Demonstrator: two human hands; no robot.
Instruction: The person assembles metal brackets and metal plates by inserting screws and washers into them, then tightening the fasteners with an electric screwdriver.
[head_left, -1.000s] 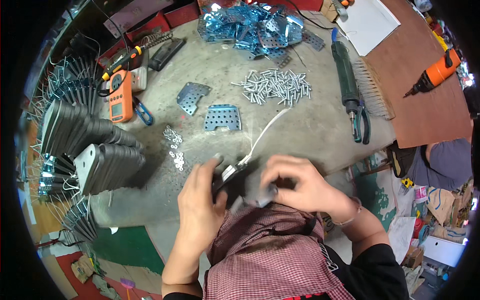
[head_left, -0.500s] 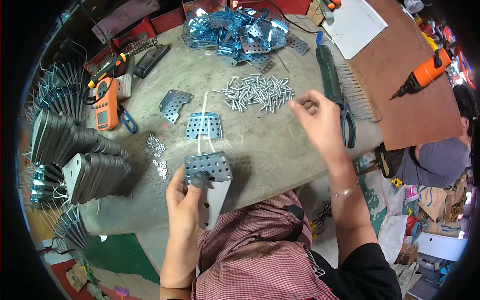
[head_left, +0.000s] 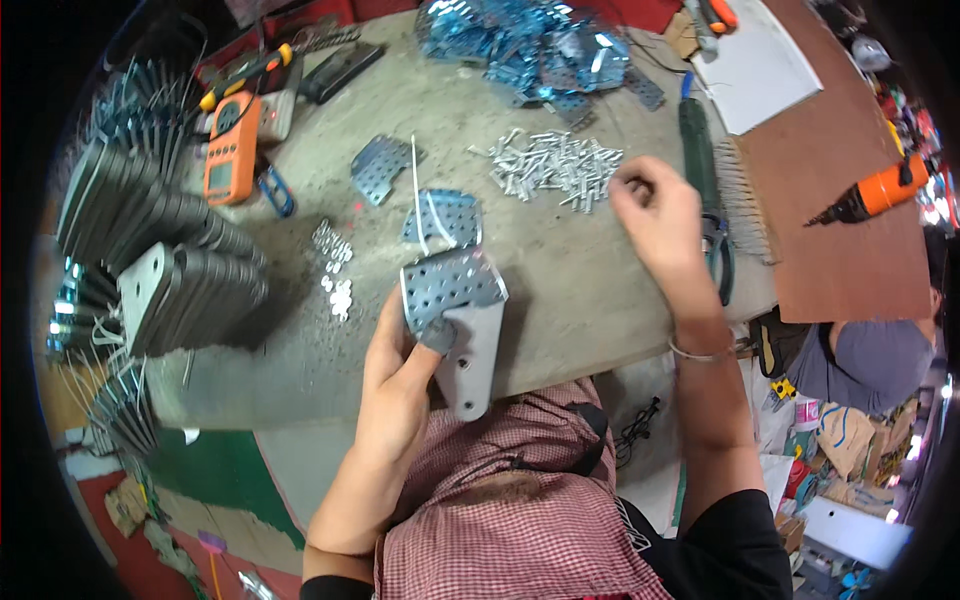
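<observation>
My left hand (head_left: 400,375) holds a grey metal bracket (head_left: 475,355) with a perforated blue-filmed plate (head_left: 450,285) pressed on its top; a white cable tie (head_left: 418,210) sticks up from it. My right hand (head_left: 655,215) is out over the grey table (head_left: 570,310), its fingers pinched at the right edge of a pile of silver bolts (head_left: 555,165). Whether it holds a bolt I cannot tell. Two more perforated plates lie flat, one (head_left: 445,215) just beyond the held part and one (head_left: 378,165) further left.
Rows of stacked grey brackets (head_left: 170,260) fill the table's left. An orange multimeter (head_left: 232,145) lies far left. A heap of blue-filmed plates (head_left: 540,50) sits at the back. Green-handled pliers (head_left: 700,170), a wire brush and an orange drill (head_left: 875,195) lie right. Small washers (head_left: 335,270) are scattered nearby.
My right hand left the bracket and reached out right to the bolt pile. My left hand lifted the bracket with the plate and now holds it alone.
</observation>
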